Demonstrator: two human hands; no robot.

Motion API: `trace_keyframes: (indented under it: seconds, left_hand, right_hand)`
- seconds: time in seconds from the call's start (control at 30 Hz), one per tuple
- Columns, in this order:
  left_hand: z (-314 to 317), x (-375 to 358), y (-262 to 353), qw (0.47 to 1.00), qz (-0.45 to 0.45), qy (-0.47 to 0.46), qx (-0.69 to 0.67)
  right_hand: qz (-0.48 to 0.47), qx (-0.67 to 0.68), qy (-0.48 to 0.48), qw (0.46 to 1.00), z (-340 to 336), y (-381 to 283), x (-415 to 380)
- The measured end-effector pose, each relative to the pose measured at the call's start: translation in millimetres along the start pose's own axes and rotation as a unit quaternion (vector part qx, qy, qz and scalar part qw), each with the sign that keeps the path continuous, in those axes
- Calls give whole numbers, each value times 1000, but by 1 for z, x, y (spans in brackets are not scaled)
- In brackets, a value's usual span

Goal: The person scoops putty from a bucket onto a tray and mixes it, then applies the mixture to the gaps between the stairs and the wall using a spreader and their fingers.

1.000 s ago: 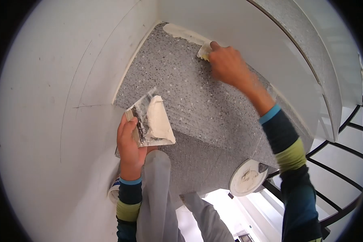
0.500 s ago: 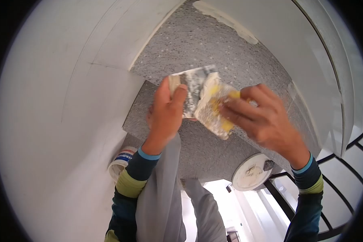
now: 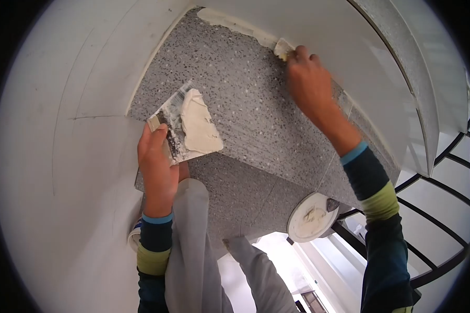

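Observation:
My left hand [image 3: 159, 169] grips a flat metal plate [image 3: 173, 116] by its near left side, thumb on top. A thick pat of cream paste [image 3: 199, 124] lies on the plate. Farther up and to the right, my right hand [image 3: 310, 83] is closed around a small paste-smeared scraper [image 3: 283, 49]. The scraper touches the corner where the speckled grey step [image 3: 245, 99] meets the white riser. From there a strip of cream paste [image 3: 232, 23] runs left along the joint.
A round white lid [image 3: 300, 221] with paste and a dark lump sits on the lower step. A bucket [image 3: 134, 237] is partly hidden beside my left sleeve. Black railing bars [image 3: 433, 235] stand at right, and a white wall [image 3: 47, 156] at left.
My hands have moved apart. The right hand went up to the riser joint with the scraper; the left hand moved left with the plate, which now shows a thick pat of paste.

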State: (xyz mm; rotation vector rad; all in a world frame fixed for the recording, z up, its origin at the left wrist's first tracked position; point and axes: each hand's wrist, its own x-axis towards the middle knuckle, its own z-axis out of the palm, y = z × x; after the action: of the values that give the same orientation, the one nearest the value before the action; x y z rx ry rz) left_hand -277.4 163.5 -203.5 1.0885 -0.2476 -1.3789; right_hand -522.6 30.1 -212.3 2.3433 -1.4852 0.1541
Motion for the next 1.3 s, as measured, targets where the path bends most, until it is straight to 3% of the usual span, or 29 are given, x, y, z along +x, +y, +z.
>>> trace_keyframes:
  seconds: [0.1,0.17,0.3,0.37,0.47,0.6,0.67,0.8,0.87,0.97,1.0,1.07,1.17,1.3]
  left_hand:
    - [-7,3,2,1000,1,9,-10]
    - [-12,5,0,1000,2,16,-12]
    - [-5,2,4,1000,-5,25,-14]
    - [-11,3,0,999,0,41,-23]
    - [-15,7,-1,1000,4,21,-7]
    - [-21,5,-3,1000,-19,24,-4]
    - [-18,4,-3,1000,-16,3,0]
    - [-6,-3,-2,1000,-9,16,-3]
    - [-12,-1,-4,1000,-11,14,-3]
    - [-12,-4,-5,1000,-12,10,4]
    - [-15,-4,-6,1000,-17,12,7]
    - [-19,-2,-6,1000,-14,-8,7]
    - [-15,-4,-6,1000,-7,0,-4]
    - [-9,-5,-5,1000,-7,-12,-5]
  right_hand:
    - [-27,-66,-11,997,11,-7,2]
    - [-89,27,-94,991,-9,8,15]
    - [-118,75,-134,981,-44,34,5]
    - [-24,49,-32,998,-41,34,-15]
    - [41,-17,-16,999,-13,28,-30]
    - [10,-78,-58,995,-3,17,-28]
    - [-43,25,-142,989,-26,35,-15]
    - [-44,57,-138,988,-49,54,-32]
    - [38,20,-51,998,-37,51,-46]
    - [36,-57,-19,998,1,47,-60]
    - [38,-55,-24,997,-1,46,-60]
    - [6,-21,-128,992,-11,49,-54]
    - [-30,25,-155,987,-37,66,-62]
    - [50,2,-73,996,-25,66,-80]
